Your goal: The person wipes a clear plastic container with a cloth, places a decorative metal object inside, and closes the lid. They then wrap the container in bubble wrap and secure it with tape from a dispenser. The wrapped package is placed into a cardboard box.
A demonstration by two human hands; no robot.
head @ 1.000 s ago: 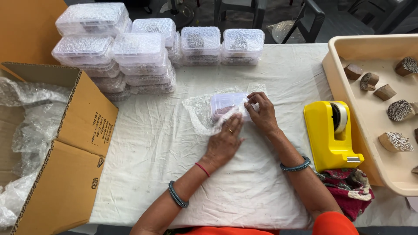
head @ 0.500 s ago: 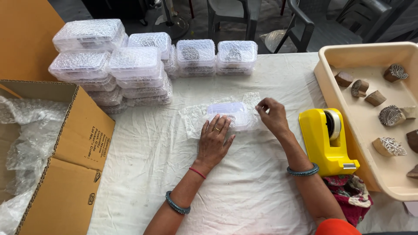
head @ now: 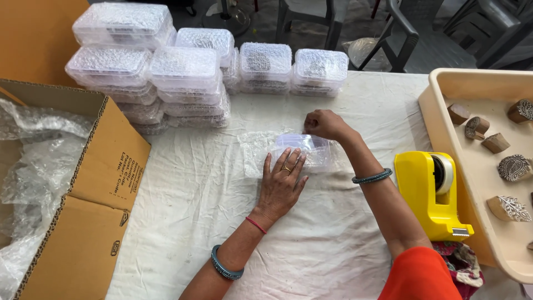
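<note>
The clear plastic box (head: 302,149) lies on a sheet of bubble wrap (head: 256,151) on the white cloth (head: 211,222), just left of the yellow tape dispenser (head: 432,194) and in front of the stacked wrapped boxes (head: 183,72).

The left hand (head: 280,183) lies flat and open, palm down, with its fingers spread over the near edge of the box and pinning it. The right hand (head: 323,123) is closed, pinching film at the far right corner of the box.

Handling, as judged: the box looks light, thin-walled and smooth, so it is likely to slide on the wrap and flex under pressure. Hold it by the rigid rim or corners, not the lid centre. The wrap is soft, limp and springy; grip it at an edge and keep it taut.

Counts:
- Loose box: one.
- Wrapped boxes behind it: at least nine show; the lower layers are partly hidden.
- Tape dispenser: one.
- Cardboard carton (head: 100,183) left of the box, lined with wrap: one.
- Beige tray (head: 444,111) right of the dispenser: one, holding six carved wooden blocks (head: 513,166) in full view.
</note>
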